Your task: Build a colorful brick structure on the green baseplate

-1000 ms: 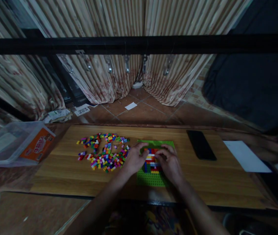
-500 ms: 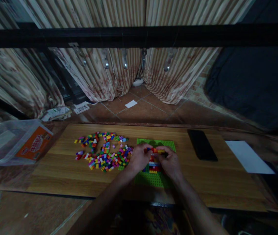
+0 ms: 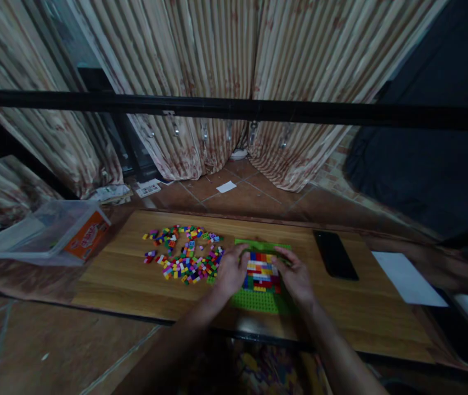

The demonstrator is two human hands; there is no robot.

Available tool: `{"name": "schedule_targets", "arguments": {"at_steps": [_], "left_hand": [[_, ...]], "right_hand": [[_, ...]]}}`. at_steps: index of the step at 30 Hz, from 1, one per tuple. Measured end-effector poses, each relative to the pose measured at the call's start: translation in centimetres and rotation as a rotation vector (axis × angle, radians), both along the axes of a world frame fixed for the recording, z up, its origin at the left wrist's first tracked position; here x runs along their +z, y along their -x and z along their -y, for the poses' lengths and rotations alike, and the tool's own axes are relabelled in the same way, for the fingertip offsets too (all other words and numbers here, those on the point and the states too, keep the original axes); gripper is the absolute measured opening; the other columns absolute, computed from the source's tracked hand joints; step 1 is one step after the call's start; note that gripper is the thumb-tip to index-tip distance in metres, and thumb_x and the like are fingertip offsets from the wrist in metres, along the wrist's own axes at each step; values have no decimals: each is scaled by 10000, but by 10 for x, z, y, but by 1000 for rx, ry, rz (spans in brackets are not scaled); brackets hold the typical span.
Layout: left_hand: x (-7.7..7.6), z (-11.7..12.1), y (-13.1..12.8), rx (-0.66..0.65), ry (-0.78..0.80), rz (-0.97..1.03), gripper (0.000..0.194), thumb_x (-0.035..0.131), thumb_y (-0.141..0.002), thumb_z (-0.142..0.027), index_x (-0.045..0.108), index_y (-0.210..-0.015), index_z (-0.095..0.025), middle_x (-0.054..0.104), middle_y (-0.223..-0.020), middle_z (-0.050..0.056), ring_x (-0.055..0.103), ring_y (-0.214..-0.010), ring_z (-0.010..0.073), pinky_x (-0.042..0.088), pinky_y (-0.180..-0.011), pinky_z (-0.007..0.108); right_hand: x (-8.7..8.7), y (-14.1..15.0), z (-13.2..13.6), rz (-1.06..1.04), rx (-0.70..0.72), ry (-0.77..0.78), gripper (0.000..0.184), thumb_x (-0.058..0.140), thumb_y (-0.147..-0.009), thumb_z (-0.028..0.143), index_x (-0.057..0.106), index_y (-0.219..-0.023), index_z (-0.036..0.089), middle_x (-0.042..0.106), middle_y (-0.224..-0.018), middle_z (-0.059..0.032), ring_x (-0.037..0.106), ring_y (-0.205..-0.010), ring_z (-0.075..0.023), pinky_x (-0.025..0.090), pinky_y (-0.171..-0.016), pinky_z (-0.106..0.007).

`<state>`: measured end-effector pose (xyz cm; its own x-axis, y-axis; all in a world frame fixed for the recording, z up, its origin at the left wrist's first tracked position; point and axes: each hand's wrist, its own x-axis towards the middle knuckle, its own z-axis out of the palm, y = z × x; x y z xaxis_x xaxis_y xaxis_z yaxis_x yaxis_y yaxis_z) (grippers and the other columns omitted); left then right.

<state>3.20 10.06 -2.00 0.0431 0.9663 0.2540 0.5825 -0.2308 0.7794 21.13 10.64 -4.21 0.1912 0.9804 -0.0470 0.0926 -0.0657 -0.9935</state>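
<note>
A green baseplate [image 3: 258,300] lies on the wooden table [image 3: 365,312], with a block of coloured bricks [image 3: 261,272] built in rows on it. My left hand [image 3: 230,272] rests against the block's left side, its fingers reaching along the plate's far edge. My right hand [image 3: 297,277] lies at the block's right side, fingers stretched toward the far edge. Neither hand has a loose brick in it that I can see. A heap of loose coloured bricks [image 3: 184,258] is spread just left of my left hand.
A black phone [image 3: 334,262] lies right of the plate and a white sheet [image 3: 406,277] farther right. A clear plastic box with an orange label [image 3: 58,233] stands at the table's left end. A black bar [image 3: 234,109] crosses in front of striped curtains.
Half a second ago both hands pinched a red-orange brick above the build. Now they have parted to either side of the block, and the camera has tilted up.
</note>
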Motion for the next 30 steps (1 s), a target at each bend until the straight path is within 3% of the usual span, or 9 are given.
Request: {"name": "schedule_targets", "arguments": {"at_steps": [3, 6, 10, 15, 19, 24, 30], "left_hand": [[3, 22, 32, 58, -59, 7, 263, 485, -880, -217, 636, -1092, -184, 681, -1105, 77, 611, -1067, 200, 466, -974, 360], [-7, 49, 71, 133, -115, -38, 262, 494, -877, -234, 626, -1101, -194, 673, -1112, 74, 605, -1073, 202, 474, -963, 364], [-27, 78, 122, 326, -139, -149, 257, 492, -865, -227, 621, -1081, -179, 678, -1057, 92, 620, -1018, 221, 501, -915, 383], [-38, 80, 165, 528, -196, -244, 243, 476, -869, -234, 616, -1050, -151, 659, -1059, 120, 603, -1001, 252, 493, -900, 437], [-42, 70, 176, 591, -199, -292, 273, 475, -863, -203, 601, -1100, -152, 631, -1133, 125, 562, -1084, 271, 463, -939, 461], [-51, 68, 174, 566, -166, -297, 276, 479, -870, -190, 595, -1119, -167, 610, -1186, 113, 549, -1105, 262, 465, -947, 448], [-49, 70, 173, 535, -143, -253, 292, 469, -883, -184, 581, -1153, -171, 597, -1214, 107, 554, -1097, 250, 466, -960, 451]], "right_hand": [[5, -7, 11, 66, -143, -64, 385, 682, -693, 457, 697, -957, 176, 712, -956, -81, 646, -859, -227, 500, -780, -371], [8, -3, 26, 114, -140, -66, 369, 658, -723, 475, 702, -925, 170, 715, -946, -90, 648, -879, -238, 492, -821, -396], [11, 21, 43, 140, 4, -90, 333, 612, -774, 469, 695, -933, 188, 712, -967, -77, 648, -878, -222, 493, -825, -378], [15, 62, 44, 363, 253, -176, 273, 525, -842, 425, 688, -932, 224, 698, -992, -66, 638, -901, -215, 482, -820, -361], [15, 92, 30, 519, 368, -246, 255, 482, -863, 368, 677, -948, 227, 701, -953, -56, 644, -872, -206, 485, -800, -342], [11, 129, -4, 674, 443, -292, 242, 451, -874, 298, 656, -988, 239, 690, -998, -37, 637, -883, -185, 480, -795, -306], [7, 175, -59, 856, 412, -335, 269, 477, -859, 254, 635, -1071, 205, 656, -1042, -99, 587, -988, -240, 431, -875, -361]]}}
